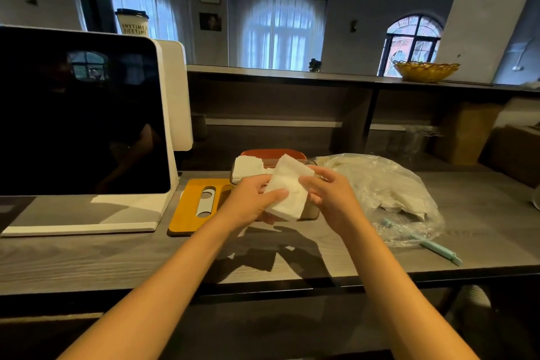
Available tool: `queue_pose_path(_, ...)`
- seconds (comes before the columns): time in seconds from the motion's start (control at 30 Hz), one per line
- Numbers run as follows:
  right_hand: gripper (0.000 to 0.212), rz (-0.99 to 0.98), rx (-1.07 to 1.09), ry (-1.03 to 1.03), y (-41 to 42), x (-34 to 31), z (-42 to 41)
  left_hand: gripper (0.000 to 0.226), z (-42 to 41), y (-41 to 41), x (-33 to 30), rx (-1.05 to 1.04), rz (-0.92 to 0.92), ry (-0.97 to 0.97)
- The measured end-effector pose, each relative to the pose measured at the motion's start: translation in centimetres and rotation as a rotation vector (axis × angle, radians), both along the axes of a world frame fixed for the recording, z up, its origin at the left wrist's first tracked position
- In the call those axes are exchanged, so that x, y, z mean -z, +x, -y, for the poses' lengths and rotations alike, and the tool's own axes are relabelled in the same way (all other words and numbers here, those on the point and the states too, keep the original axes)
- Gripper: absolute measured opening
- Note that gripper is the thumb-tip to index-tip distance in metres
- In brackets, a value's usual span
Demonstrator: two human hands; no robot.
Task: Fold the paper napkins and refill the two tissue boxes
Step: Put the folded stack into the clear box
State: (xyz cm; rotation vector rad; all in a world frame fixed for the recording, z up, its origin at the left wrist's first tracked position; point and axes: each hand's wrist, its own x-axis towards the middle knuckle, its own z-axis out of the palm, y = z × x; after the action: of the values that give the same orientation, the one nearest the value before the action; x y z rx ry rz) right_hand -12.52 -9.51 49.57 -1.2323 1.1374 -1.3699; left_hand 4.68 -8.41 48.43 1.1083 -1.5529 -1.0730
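A white paper napkin (287, 188) is held up between both hands, above the tabletop (117, 257) and in front of the tissue boxes. The left hand (252, 202) grips its lower left edge, thumb laid across the front and fingers curled behind. The right hand (327, 194) pinches the right edge, fingers bent around the paper. The napkin looks folded or doubled, tilted with its upper corner pointing away from the person.

Directly behind the hands sits an open tissue box (248, 168) with a stack of white napkins (248, 165) lying in its left part; its right part is hidden by the held napkin. An orange-red piece (271, 152), either a lid or a second box, shows just beyond it; which one cannot be told.

Left of the left hand, a yellow lid (190, 213) with an oval slot lies flat on the tabletop, touching the box's near corner. Right of the right hand, a clear plastic bag (388, 184) holds loose white napkins. A pale green stick (438, 248) lies by the bag's near edge.

Far left of the hands stands a dark screen (81, 114) on a white base.
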Motion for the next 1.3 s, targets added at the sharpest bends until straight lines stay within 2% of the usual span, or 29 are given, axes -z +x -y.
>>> queue_pose_path(0.13,0.032,0.087,-0.075,0.207,1.9,-1.9,0.8,0.039,0.9,-0.8,-1.4,-0.089,-0.122,-0.028)
queue_pose_path(0.27,0.032,-0.108,0.0,0.199,2.7,-3.6,2.1,0.04,2.2,-1.0,-2.4,-0.207,0.03,-0.114)
queue_pose_path(0.4,0.029,-0.149,0.129,0.112,2.1,-5.2,5.1,0.034,3.9,0.4,-4.4,-0.367,0.289,-0.281)
queue_pose_path(0.57,0.032,-0.407,0.123,0.263,3.4,-5.0,9.3,0.053,7.6,1.5,-5.4,-0.371,0.213,0.028)
queue_pose_path(0.7,0.026,-0.586,0.024,0.449,4.3,-4.7,10.5,0.065,8.3,1.1,-5.5,-0.291,0.01,0.286)
queue_pose_path(0.83,0.038,-0.814,-0.015,0.516,4.5,-3.1,11.2,0.071,8.8,1.2,-5.0,-0.254,-0.024,0.357)
queue_pose_path(0.93,0.035,-0.953,-0.03,0.486,4.9,-2.6,11.3,0.071,9.1,1.3,-4.8,-0.245,0.003,0.367)
queue_pose_path(1.03,0.031,-0.946,-0.005,0.422,5.2,-2.9,11.4,0.072,9.2,1.4,-4.7,-0.241,0.023,0.371)
queue_pose_path(1.2,0.057,-0.836,-0.063,0.454,5.0,-3.1,10.9,0.075,9.2,1.3,-4.7,-0.224,0.044,0.371)
queue_pose_path(1.3,0.057,-0.824,-0.029,0.405,4.4,-3.5,10.9,0.075,9.1,1.2,-4.6,-0.235,0.04,0.372)
